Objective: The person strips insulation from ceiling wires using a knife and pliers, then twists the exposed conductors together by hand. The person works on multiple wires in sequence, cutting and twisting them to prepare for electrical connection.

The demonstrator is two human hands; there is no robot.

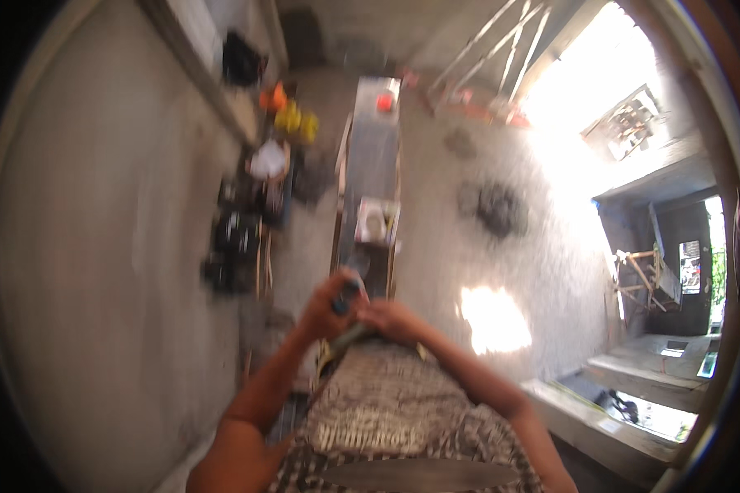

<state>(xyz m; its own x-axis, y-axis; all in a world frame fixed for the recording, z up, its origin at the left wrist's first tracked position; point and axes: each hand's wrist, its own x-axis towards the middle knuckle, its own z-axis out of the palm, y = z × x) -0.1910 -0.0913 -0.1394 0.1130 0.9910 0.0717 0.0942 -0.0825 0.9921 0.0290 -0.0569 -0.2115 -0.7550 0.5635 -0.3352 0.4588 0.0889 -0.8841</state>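
Dark and blurred, an object is gripped by the left hand at the near end of the bench. The right hand is bunched just beside; whether it holds anything cannot be told.

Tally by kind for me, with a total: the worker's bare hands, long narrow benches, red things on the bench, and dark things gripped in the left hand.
Bare hands: 2, left hand and right hand
Long narrow bench: 1
Red thing: 1
Dark object: 1, blurred
Total: 5
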